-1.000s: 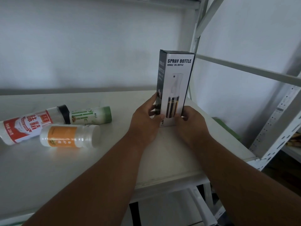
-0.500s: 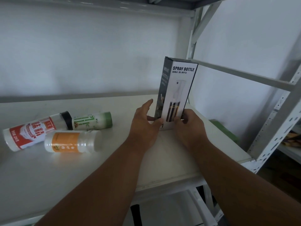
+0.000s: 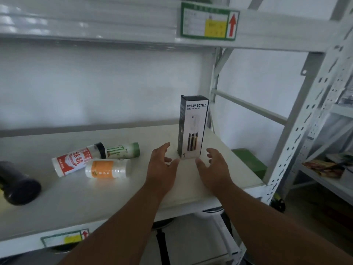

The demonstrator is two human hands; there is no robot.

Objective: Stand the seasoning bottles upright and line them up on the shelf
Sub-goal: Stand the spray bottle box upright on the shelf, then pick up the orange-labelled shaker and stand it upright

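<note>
Since only the head view is on offer, everything comes from it. Centre-right of frame, the spray bottle box [image 3: 193, 129] stands upright on the shelf [image 3: 114, 197], near the shelf's right end, w/ nothing touching it. Both hands have just come off it: half a second ago the fingers were still wrapped round its lower part, now the left hand [image 3: 162, 167] and right hand [image 3: 214, 167] sit just below and to either side of its base, fingers spread and loose, holding nothing. Judging by that, the box is placed and standing by itself (it looks plumb, no lean visible), so one item is done.

Left of centre, three seasoning bottles lie on their sides, bunched together: the red-label bottle [image 3: 76, 160] w/ a black cap, the green-cap bottle [image 3: 123, 151] just behind, and the orange-label bottle [image 3: 108, 168] in front, touching or nearly touching the red one (can't tell which). At the far left edge a dark bottle [image 3: 17, 185] also lies down, partly cut off and blurred.

Most of the job remains, probably: those lying bottles need standing up and setting in a row beside the box. Round bodies may roll when grabbed, esp. the clustered three.
</note>
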